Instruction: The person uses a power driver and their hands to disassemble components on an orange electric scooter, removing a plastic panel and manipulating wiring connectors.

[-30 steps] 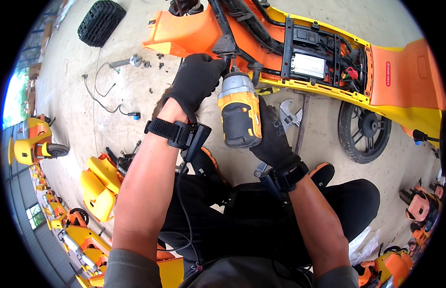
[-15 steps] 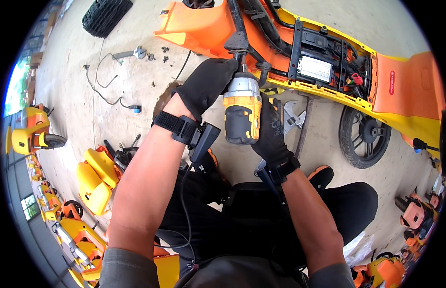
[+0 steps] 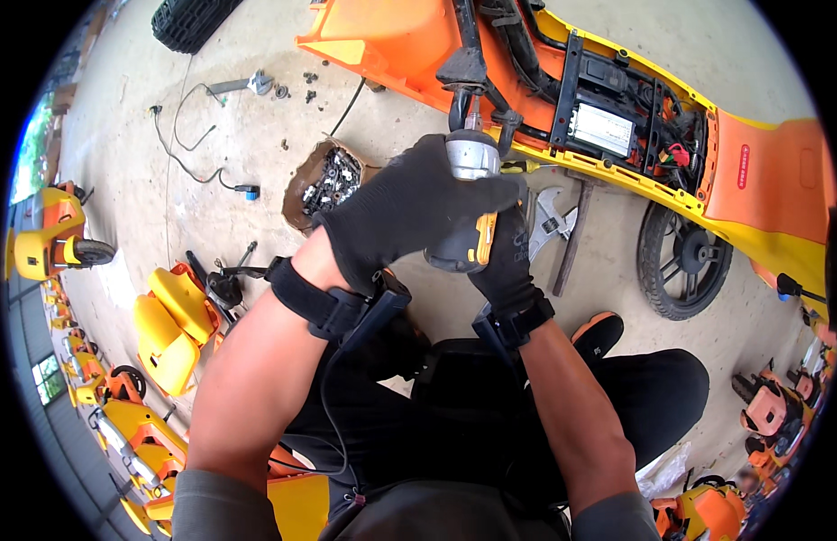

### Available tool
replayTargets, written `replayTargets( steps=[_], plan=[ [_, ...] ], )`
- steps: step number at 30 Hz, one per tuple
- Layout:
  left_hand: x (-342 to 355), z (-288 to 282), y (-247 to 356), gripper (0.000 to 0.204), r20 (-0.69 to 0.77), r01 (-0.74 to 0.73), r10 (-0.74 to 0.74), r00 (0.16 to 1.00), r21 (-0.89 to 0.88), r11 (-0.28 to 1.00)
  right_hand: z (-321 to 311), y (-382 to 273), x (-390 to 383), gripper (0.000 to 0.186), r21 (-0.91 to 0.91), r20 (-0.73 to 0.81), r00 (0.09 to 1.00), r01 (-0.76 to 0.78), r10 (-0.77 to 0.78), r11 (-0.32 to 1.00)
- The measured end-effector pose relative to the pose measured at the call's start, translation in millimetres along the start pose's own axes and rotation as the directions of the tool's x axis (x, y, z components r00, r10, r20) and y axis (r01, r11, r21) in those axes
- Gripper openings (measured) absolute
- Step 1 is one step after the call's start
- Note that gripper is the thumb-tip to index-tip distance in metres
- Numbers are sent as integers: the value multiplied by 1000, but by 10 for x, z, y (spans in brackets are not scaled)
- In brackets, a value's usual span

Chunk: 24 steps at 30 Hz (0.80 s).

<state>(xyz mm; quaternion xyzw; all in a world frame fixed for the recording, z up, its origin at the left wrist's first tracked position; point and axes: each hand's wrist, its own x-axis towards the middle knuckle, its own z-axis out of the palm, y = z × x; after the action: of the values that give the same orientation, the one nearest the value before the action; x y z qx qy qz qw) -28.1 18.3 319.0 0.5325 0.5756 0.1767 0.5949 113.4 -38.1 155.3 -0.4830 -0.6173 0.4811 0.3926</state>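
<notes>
A yellow-and-black cordless impact wrench (image 3: 473, 160) with a silver nose points away from me. Its tip reaches the black frame tube (image 3: 461, 72) of an orange-and-yellow scooter (image 3: 382, 41) lying ahead. My left hand (image 3: 409, 203), in a black glove, wraps across the top of the tool's body and covers much of it. On the tool's right side, my gloved right hand (image 3: 508, 248) is closed around it, though the handle and most of those fingers are hidden. Just right of that hand lies an adjustable wrench (image 3: 549, 225) on the floor.
A torn brown bag (image 3: 297, 194) of small metal fasteners stands left of my hands. Beyond it lie another adjustable wrench (image 3: 247, 85) and a cable (image 3: 188, 149). A dark bar (image 3: 573, 243) and a scooter wheel (image 3: 680, 257) are at right. Yellow seats (image 3: 166, 329) lie at left.
My left hand has slid back from the tool's nose onto its body. The tool has shifted slightly right, and the bag of fasteners shows more fully.
</notes>
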Motion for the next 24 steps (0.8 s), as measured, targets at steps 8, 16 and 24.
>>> replayTargets(
  steps=[8,16,24],
  plan=[
    [-28,70,-106,46,-115,21,-10,993,96,995,26,-167,76,45,786,228,959,-284,170,549],
    [-41,105,-21,48,-169,128,-95,981,194,973,33,-72,93,38,932,361,914,-359,183,-49],
    [-118,181,-177,58,-174,59,-17,985,239,969,6,237,59,43,457,201,955,-290,220,841]
  ],
)
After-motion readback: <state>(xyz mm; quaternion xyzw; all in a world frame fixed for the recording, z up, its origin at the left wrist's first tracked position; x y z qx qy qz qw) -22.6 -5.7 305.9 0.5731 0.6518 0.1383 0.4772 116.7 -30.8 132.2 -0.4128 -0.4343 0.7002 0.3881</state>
